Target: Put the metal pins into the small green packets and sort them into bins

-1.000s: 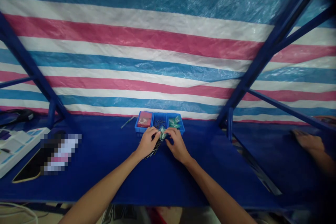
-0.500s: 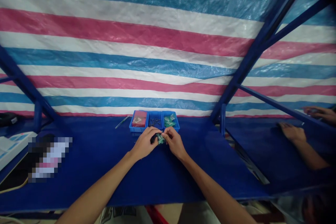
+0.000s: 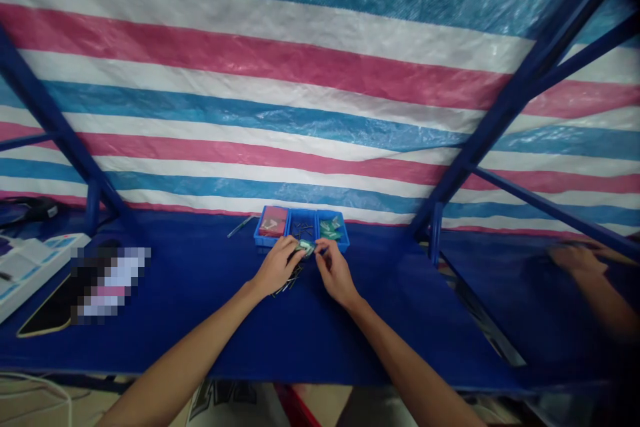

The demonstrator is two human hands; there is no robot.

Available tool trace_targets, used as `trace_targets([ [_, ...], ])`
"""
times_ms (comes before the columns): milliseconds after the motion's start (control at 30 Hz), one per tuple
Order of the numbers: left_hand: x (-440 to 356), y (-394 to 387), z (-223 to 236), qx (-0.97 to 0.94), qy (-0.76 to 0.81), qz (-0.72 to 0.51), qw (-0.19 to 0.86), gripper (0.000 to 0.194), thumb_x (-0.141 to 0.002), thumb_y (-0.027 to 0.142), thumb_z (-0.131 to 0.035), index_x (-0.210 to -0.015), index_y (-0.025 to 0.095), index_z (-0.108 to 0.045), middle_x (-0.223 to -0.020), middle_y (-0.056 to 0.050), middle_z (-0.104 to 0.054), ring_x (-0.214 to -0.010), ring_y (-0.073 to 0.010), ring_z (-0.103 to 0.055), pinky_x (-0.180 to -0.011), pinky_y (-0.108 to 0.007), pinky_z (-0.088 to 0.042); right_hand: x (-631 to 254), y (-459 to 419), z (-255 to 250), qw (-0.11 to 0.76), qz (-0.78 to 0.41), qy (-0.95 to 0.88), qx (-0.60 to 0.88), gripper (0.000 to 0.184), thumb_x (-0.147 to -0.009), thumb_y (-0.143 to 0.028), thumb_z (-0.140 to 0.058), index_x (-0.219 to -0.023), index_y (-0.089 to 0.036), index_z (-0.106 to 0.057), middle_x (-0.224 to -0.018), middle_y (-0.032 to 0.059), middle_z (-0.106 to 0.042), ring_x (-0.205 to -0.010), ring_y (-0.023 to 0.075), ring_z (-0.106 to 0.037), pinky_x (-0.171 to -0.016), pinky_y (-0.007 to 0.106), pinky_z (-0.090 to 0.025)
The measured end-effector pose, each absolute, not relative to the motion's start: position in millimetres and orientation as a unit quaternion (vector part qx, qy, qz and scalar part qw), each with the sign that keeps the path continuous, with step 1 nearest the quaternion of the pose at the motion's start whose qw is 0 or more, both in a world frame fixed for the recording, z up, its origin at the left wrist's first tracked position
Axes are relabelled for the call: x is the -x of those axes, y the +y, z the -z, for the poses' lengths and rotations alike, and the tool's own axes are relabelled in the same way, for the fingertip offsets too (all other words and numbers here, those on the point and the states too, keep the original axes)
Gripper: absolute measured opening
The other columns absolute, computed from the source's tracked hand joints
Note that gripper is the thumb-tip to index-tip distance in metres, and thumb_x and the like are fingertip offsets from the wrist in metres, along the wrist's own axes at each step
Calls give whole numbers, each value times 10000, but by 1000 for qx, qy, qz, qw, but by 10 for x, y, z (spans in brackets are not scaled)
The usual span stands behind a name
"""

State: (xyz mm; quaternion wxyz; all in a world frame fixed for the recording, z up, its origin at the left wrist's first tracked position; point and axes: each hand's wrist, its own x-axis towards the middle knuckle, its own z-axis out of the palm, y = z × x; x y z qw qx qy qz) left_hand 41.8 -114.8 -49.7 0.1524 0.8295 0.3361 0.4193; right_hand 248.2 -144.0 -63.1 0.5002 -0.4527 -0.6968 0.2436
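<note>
My left hand [image 3: 276,268] is closed, with thumb and fingers pinching a small pale-green piece [image 3: 305,247], perhaps a little packet; its exact kind is too small to make out. Below that hand a bunch of thin dark and silvery metal pins or screws [image 3: 289,280] shows, partly hidden by the fingers. My right hand [image 3: 336,272] is just right of the green piece, its fingers bent and the fingertips drawn close together. Whatever they hold is too small to name. Right behind both hands stand joined blue bins [image 3: 257,240].
The bins hold a reddish packet [image 3: 273,221], dark screw-like parts [image 3: 301,229] and green pieces [image 3: 330,227]. A thin clear tool [image 3: 242,226] lies left of them. A phone-like dark slab [image 3: 53,310] and white box [image 3: 40,273] are further left. Another person's hand [image 3: 580,259] is at right.
My right fingers have drawn slightly away from the green piece, which my left hand holds. More metal pins now show below my left hand. The view has shifted; the other person's hands have moved.
</note>
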Motion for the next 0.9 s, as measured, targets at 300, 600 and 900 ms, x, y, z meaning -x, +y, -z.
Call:
trace_targets([
  [300,-403,-1092,554,-838,372,-375,133,441,-1136,404,-416,-829,210,-667,-879,-40,-640,-897,-224,-594,-882,-380,-486,-2513,-1408,621,442,-171,-759,446,211,-1033,-343,-611,-1228,-305,-681,-1101,55,-652,-822,207,-650,-782,341,-560],
  [600,-358,-1176,508,-827,363,-402,151,246,-1130,360,-435,-1261,242,-606,-1119,-53,-694,-1034,-229,-646,-959,-384,-501,-2524,-1412,635,497,-215,-692,477,282,-1100,-457,-469,-977,-263,-633,-850,24,-619,-726,198,-612,-654,286,-502],
  [900,-391,-1183,465,-860,293,-398,130,614,-958,187,-684,-1516,293,-452,-1317,-102,-609,-1224,-272,-620,-1061,-431,-526,-2533,-1373,696,476,-289,-674,485,365,-1083,-539,-471,-882,-253,-576,-665,-26,-576,-586,168,-558,-555,252,-442],
])
